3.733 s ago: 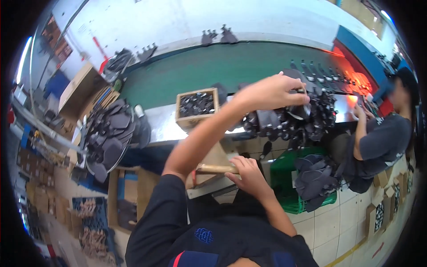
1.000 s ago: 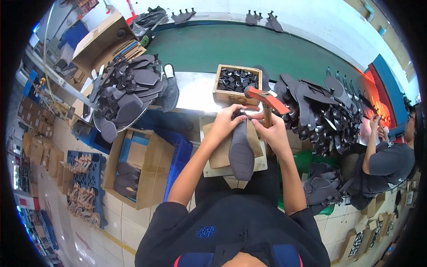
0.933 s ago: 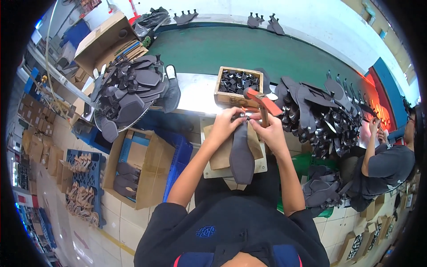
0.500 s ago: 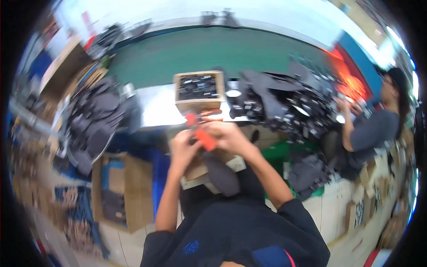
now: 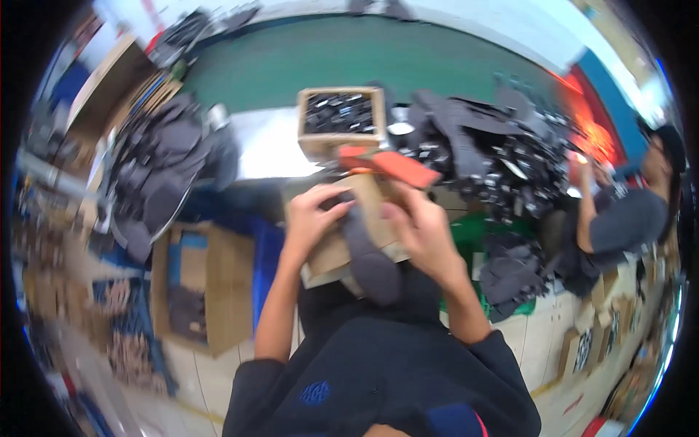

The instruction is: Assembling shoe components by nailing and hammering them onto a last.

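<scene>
A dark grey, insole-shaped piece (image 5: pixel 370 262) hangs over my lap, narrow end up and broad rounded end down. My left hand (image 5: pixel 317 215) is closed on its narrow upper end. My right hand (image 5: pixel 422 229) is just to the right, its thumb bent inward and apart from the piece. Across the top of its fingers lies a blurred red-orange hand tool (image 5: pixel 408 169), whose exact kind I cannot make out. The right fingertips are partly hidden behind it. Brown cardboard (image 5: pixel 375 207) shows behind the grey piece.
A cardboard box (image 5: pixel 338 142) of small black pieces stands on the worktable (image 5: pixel 269 149). Dark cut pieces are heaped at left (image 5: pixel 171 146) and right (image 5: pixel 473 135). An open carton (image 5: pixel 229 291) sits on the floor at left. A co-worker (image 5: pixel 630 218) sits at right.
The red-orange tool has moved up and right, away from the grey piece, and turned nearly level. My right hand has moved right, apart from my left hand, which keeps the piece.
</scene>
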Available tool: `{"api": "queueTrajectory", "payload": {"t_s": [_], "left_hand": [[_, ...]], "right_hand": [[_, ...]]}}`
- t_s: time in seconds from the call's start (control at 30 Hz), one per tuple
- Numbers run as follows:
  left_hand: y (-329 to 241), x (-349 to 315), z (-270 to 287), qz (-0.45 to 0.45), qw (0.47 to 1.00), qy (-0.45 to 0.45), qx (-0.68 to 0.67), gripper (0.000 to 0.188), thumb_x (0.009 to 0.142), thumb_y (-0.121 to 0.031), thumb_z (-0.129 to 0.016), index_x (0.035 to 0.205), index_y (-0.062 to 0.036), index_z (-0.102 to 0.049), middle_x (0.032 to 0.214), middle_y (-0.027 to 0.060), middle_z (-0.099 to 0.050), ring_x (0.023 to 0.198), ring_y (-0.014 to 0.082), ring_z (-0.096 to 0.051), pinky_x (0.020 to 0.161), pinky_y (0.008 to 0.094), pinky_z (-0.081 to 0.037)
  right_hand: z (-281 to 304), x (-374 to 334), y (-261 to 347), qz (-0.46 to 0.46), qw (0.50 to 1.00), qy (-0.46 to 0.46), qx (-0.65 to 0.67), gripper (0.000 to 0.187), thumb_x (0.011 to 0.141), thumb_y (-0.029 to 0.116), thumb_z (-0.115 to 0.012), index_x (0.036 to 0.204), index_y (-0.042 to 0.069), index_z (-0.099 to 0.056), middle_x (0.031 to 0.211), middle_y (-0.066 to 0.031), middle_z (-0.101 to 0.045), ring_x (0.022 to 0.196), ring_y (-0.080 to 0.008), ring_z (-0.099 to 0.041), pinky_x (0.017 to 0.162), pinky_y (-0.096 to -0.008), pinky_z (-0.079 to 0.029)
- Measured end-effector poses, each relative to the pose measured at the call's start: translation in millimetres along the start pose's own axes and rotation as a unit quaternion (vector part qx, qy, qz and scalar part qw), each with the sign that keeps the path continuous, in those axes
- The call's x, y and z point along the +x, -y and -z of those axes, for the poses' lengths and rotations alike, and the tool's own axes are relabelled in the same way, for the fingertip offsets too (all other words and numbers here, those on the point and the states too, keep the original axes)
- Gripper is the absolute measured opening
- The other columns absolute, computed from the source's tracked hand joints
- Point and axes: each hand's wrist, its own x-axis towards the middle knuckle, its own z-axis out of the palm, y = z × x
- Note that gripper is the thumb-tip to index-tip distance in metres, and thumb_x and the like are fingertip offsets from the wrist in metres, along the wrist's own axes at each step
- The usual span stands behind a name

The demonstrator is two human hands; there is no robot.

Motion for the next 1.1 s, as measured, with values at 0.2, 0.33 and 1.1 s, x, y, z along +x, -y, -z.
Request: {"api": "queueTrajectory", "payload": {"t_s": [0.2, 0.33, 1.1], "left_hand": [[12.6, 3.5, -5.8, -0.012, 0.997, 0.004, -0.074, 0.027, 0.078, -0.007, -0.078, 0.104, 0.0011, -0.074, 0.102, 0.0095, -0.073, 0.093, 0.0164, -0.067, 0.086, 0.0286, -0.052], [11.1, -3.5, -1.2, 0.026, 0.996, -0.02, -0.08, 0.024, 0.076, -0.01, -0.08, 0.098, -0.0007, -0.076, 0.101, 0.0124, -0.073, 0.088, 0.0178, -0.069, 0.079, 0.029, -0.055], [-13.9, -30.0, 3.8, -0.172, 0.974, 0.05, 0.136, 0.025, 0.091, -0.018, -0.066, 0.114, -0.0084, -0.073, 0.108, 0.0114, -0.072, 0.113, 0.0281, -0.066, 0.103, 0.0435, -0.045]], "right_hand": [[-3.0, -14.0, 10.2, -0.043, 0.994, 0.071, -0.074, 0.03, 0.1, 0.009, -0.055, 0.127, -0.002, -0.051, 0.096, -0.0257, -0.064, 0.083, -0.0439, -0.064, 0.072, -0.0408, -0.05], [9.7, -15.3, 41.8, 0.007, 0.997, 0.023, -0.071, 0.028, 0.101, 0.011, -0.056, 0.125, -0.004, -0.054, 0.085, -0.0154, -0.061, 0.07, -0.0252, -0.057, 0.064, -0.0323, -0.046], [14.8, -18.8, 22.5, 0.049, 0.992, -0.054, -0.106, 0.036, 0.098, 0.004, -0.055, 0.133, -0.003, -0.053, 0.109, -0.0239, -0.068, 0.091, -0.0382, -0.07, 0.075, -0.0384, -0.056]]}}
